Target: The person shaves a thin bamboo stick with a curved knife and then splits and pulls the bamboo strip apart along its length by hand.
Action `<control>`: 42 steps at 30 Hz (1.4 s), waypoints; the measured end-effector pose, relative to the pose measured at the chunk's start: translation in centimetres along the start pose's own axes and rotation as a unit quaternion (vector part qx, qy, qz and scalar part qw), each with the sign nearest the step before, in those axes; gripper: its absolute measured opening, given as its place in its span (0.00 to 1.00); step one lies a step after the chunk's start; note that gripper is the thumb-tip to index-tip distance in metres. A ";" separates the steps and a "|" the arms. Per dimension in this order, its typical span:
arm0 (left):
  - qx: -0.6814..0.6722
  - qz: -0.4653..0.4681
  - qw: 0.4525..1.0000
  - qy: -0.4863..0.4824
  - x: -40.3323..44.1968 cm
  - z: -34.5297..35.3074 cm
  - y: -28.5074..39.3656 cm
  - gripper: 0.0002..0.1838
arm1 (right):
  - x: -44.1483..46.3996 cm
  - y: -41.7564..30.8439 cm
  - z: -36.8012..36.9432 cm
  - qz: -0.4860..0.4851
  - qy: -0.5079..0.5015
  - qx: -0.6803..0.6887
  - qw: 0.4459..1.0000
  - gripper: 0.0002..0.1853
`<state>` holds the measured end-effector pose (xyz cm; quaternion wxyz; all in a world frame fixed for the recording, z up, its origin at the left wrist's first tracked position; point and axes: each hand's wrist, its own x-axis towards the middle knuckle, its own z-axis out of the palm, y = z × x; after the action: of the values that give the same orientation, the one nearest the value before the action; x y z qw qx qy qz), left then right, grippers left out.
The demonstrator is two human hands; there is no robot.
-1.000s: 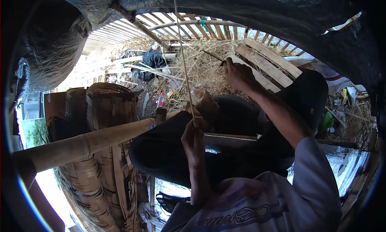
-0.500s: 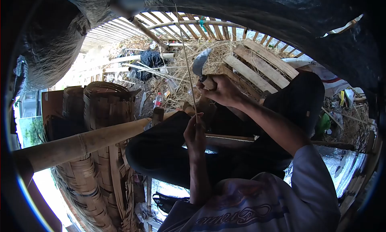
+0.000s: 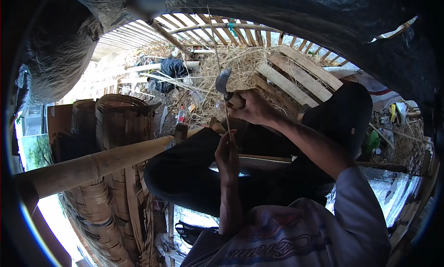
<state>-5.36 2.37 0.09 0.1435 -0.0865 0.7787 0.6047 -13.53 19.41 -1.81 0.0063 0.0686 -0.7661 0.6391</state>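
Observation:
My left hand (image 3: 227,151) is closed on the lower end of a long, thin bamboo strip (image 3: 215,47), which rises nearly upright, leaning slightly left at its top. Above it, my right hand (image 3: 253,106) grips the wooden handle of a curved knife (image 3: 223,81). The hooked blade points up and lies against or just in front of the strip; I cannot tell if it touches. Both hands are over my lap, between my dark-clad knees.
A thick bamboo pole (image 3: 97,167) crosses at left, over rolled woven bamboo mats (image 3: 99,216). Ahead lie shavings (image 3: 245,58), wooden slats (image 3: 289,84), a plastic bottle (image 3: 181,114) and a slatted bamboo fence (image 3: 222,28). Dark sheeting (image 3: 296,12) hangs overhead.
My right hand with the knife has moved slightly left and down, bringing the blade to the strip. The strip's top has shifted a little right, and my left hand has moved slightly right.

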 end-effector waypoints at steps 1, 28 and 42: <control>0.000 -0.001 1.000 0.000 -0.1 0.0 0.1 0.15 | 0.0 0.2 0.1 -0.009 -0.002 0.019 1.000 0.11; 0.001 -0.007 1.000 0.003 -0.1 -0.1 0.0 0.16 | 0.0 -0.2 -0.7 -0.025 -0.035 -0.143 0.989 0.13; -0.002 0.007 1.000 -0.006 0.2 0.0 -0.4 0.14 | -0.1 -0.2 -0.8 -0.067 -0.063 -0.164 0.982 0.15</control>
<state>-5.42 2.29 -0.32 0.1438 -0.0780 0.7770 0.6079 -13.47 20.18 -1.50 0.0120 0.1575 -0.8529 0.4976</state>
